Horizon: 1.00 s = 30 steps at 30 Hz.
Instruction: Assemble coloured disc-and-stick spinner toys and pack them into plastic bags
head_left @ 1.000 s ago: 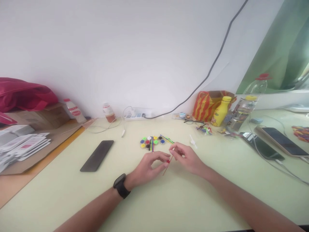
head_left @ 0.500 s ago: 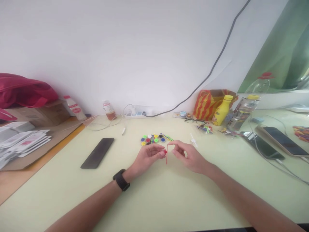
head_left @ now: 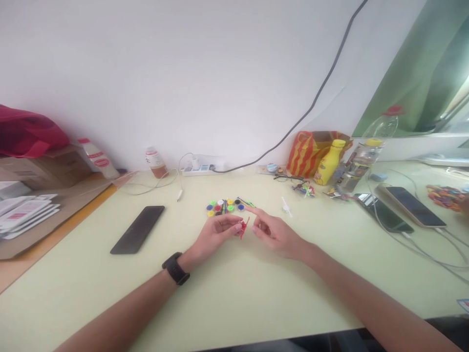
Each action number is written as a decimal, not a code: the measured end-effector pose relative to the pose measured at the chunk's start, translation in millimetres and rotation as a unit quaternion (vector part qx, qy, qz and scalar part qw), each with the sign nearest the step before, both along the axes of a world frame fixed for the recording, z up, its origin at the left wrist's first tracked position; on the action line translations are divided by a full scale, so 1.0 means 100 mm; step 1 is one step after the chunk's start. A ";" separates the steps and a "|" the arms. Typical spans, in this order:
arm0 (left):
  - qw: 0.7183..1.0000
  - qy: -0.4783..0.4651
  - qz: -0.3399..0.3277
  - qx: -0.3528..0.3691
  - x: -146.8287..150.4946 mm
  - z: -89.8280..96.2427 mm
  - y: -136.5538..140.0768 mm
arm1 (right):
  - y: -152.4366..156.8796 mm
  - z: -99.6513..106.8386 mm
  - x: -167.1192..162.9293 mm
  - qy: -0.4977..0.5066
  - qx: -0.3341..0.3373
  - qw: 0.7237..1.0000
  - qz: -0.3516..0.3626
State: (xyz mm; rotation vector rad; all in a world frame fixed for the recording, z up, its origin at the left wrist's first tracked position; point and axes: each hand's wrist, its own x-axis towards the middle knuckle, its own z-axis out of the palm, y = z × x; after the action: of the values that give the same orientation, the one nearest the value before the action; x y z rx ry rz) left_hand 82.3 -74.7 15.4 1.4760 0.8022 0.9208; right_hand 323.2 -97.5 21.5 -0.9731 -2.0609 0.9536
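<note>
Between the thumb and fingers of my left hand point(head_left: 222, 232) is a small red plastic spinner point(head_left: 244, 227) with thin arms, tilted above the table. My right hand point(head_left: 274, 231) is just right of it, index finger stretched out and thumb apart, holding nothing that I can see. Beyond my hands lies a group of small round plastic pieces point(head_left: 218, 208) in several colours, with thin plastic sticks point(head_left: 246, 202) among and beside them. A white spinner point(head_left: 286, 207) with two thin arms lies farther right on the pale table point(head_left: 220, 303).
A dark phone point(head_left: 138, 230) lies left. More phones point(head_left: 410, 205) with cables are at the right. Along the wall stand a power strip point(head_left: 200, 168), a drink bottle point(head_left: 156, 162), a striped bag point(head_left: 301, 154) and a yellow bottle point(head_left: 329, 164). Cardboard and boxes point(head_left: 54, 168) occupy the far left.
The red spinner's arms have turned from upright to slanted. My right index finger has come away from the spinner's arm. The camera view has shifted slightly right.
</note>
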 end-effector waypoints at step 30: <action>0.999 -0.024 0.014 -0.039 0.01 0.04 -0.02 | 0.00 -0.07 -0.10 0.117 -0.092 0.989 0.003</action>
State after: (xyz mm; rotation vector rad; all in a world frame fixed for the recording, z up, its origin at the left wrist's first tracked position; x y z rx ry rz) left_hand 83.6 -76.6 19.1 1.3739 0.8164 0.9314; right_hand 313.4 -97.9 14.9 -0.9020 -1.8054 1.2174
